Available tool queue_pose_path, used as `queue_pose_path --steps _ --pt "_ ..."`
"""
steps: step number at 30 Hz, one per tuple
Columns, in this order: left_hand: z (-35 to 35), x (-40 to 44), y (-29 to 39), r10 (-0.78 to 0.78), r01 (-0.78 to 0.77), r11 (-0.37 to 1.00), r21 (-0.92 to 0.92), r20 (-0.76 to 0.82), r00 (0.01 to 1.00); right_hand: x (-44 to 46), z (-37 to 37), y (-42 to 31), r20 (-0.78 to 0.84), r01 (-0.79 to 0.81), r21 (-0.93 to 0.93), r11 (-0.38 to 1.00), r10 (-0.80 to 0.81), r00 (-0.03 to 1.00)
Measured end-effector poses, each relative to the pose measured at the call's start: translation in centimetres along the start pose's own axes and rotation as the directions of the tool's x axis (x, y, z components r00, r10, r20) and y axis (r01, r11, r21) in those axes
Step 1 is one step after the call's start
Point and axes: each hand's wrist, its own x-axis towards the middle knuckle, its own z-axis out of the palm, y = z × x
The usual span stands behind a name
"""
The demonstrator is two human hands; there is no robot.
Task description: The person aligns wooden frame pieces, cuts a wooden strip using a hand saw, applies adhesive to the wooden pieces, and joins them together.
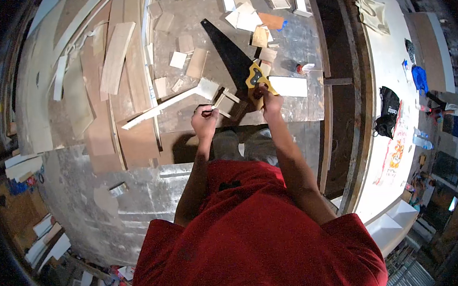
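Observation:
My right hand [270,101] is wrapped round the yellow and black handle of a handsaw [231,52]. The saw's dark blade points up and to the left, above the worktable [180,30]. To the left, my left hand [204,116] has its fingers curled together at the left side of a small wooden frame [230,102]; what they pinch is too small to make out. A long pale wood strip [159,107] lies just left of the frame, and a light wood piece [207,86] is above it.
Wood offcuts [245,17] are scattered over the table's far part. Long boards [118,58] lie at the left. A white panel [287,86] is right of the saw handle. Further right are a dark gap and a white surface [385,44] with a black bag [388,111].

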Motion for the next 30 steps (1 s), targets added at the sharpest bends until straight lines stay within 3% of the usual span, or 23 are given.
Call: queue_pose_path --steps 1,5,9,11,13,14,15,16,17,18,19,20,21,22,26,28,30 --pt "-0.1 0.0 0.0 0.001 -0.001 1.0 0.001 0.002 1.0 0.0 0.0 0.6 -0.075 0.082 -0.093 0.992 -0.089 0.993" --pt "-0.2 0.1 0.0 0.023 -0.023 1.0 0.0 0.008 1.0 -0.2 -0.2 1.5 -0.093 0.086 -0.098 0.991 -0.095 0.991" --pt "-0.6 0.0 0.6 0.066 -0.066 0.998 -0.004 0.011 0.998 0.5 -0.8 1.8 -0.179 0.042 -0.27 0.962 -0.093 0.979" --pt "-0.8 -0.5 1.0 0.212 -0.211 0.977 0.035 -0.049 0.976 0.7 -0.9 1.6 -0.208 0.046 -0.345 0.937 -0.125 0.97" --pt "-1.3 -0.8 1.2 0.197 -0.199 0.977 -0.074 -0.034 0.98 -0.7 -0.4 0.1 -0.196 -0.001 -0.62 0.785 -0.154 0.968" --pt "-1.7 -1.1 1.3 0.177 -0.178 0.968 -0.176 -0.017 0.984 -1.0 -0.3 -0.4 -0.19 0.006 -0.621 0.784 -0.158 0.969" --pt "-2.1 -1.0 0.4 0.047 -0.037 0.975 -0.217 0.041 0.998 -0.9 -0.7 -0.5 -0.183 -0.018 -0.734 0.679 -0.172 0.968" --pt "-2.6 -1.7 1.8 0.054 -0.045 0.974 -0.223 0.033 0.998 -1.4 -0.2 -1.3 -0.171 -0.04 -0.829 0.558 -0.185 0.968" --pt "-3.2 -2.7 3.2 -0.08 0.083 0.941 -0.328 0.024 0.997 -1.9 0.1 -2.3 -0.199 -0.13 -0.868 0.479 -0.097 0.975" --pt "-3.7 -3.7 4.5 -0.202 0.195 0.88 -0.433 0.031 0.979 -1.5 -0.7 -2.0 -0.194 -0.14 -0.919 0.368 -0.115 0.974" --pt "-4.3 -4.8 4.9 -0.18 0.145 0.865 -0.481 -0.026 0.983 0.0 -2.3 -0.8 -0.134 -0.111 -0.979 0.172 -0.13 0.982" --pt "-4.6 -4.8 5.0 -0.136 0.077 0.847 -0.527 -0.075 0.988 0.0 -2.5 -1.2 -0.042 -0.007 -0.976 0.218 -0.153 0.987" --pt "-5.5 -4.5 4.3 -0.157 0.089 0.845 -0.528 -0.085 0.984 -2.8 0.2 -4.5 -0.052 -0.022 -0.927 0.374 -0.07 0.996" --pt "-6.6 -5.0 3.2 -0.209 0.127 0.843 -0.523 -0.099 0.973 -1.7 -1.0 -2.9 -0.132 -0.1 -0.937 0.334 -0.072 0.989" --pt "-9.7 -6.3 2.8 -0.225 0.056 0.717 -0.695 -0.154 0.962 -1.6 -2.0 -3.3 -0.089 -0.082 -0.951 0.297 -0.011 0.996" --pt "-11.0 -6.5 3.2 -0.309 0.079 0.681 -0.728 -0.188 0.932 -4.3 0.2 -5.6 -0.039 -0.021 -0.973 0.23 -0.074 0.996" --pt "-12.6 -6.0 1.6 -0.226 0.014 0.701 -0.713 -0.203 0.953 -3.9 -1.2 -4.3 0.25 0.252 -0.967 -0.032 -0.313 0.916"
